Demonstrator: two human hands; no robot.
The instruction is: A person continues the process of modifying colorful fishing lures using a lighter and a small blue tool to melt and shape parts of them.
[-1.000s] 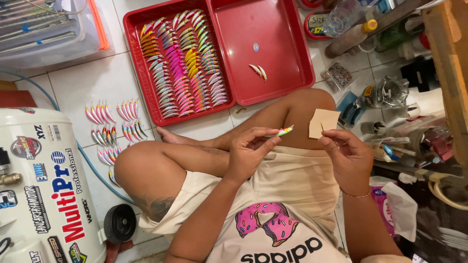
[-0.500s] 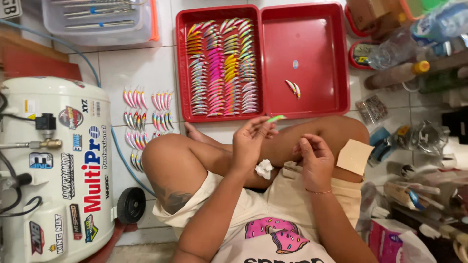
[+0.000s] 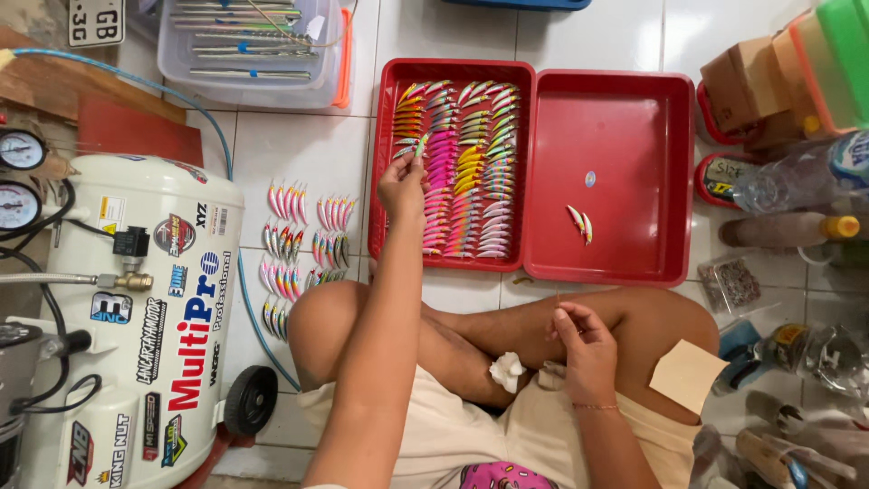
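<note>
Reaching out over the tiled floor [image 3: 299, 145], the left hand [image 3: 403, 186] has its fingertips pinched on a small fishing lure [image 3: 420, 146], greenish with a pale body, held at the upper left part of the left red tray [image 3: 376, 163]. That tray is packed with rows of lures [image 3: 466, 186] in orange, pink, yellow, silver and rainbow tones, too many and too tightly laid to count; they fill it nearly rim to rim, leaving little free room inside. The right red tray [image 3: 634, 109] touches it along one side and is almost bare: two pale lures [image 3: 579, 221] lie together near its middle, and one small round piece [image 3: 590, 179] sits above them.

The right hand [image 3: 584, 349] rests over the crossed legs near the lower edge of the trays, fingers pinched on a thin stick [image 3: 557, 308] that points up. A crumpled white tissue [image 3: 507, 369] lies on the lap just beside it, and a tan square of paper [image 3: 688, 376] lies on the knee.

On the floor left of the trays, more lures [image 3: 303, 249] sit in small fanned groups, between the tray rim and a white air compressor [image 3: 136, 308]. A clear plastic bin [image 3: 253, 45] stands at the top left, bottles and boxes [image 3: 787, 118] crowd the right edge.
</note>
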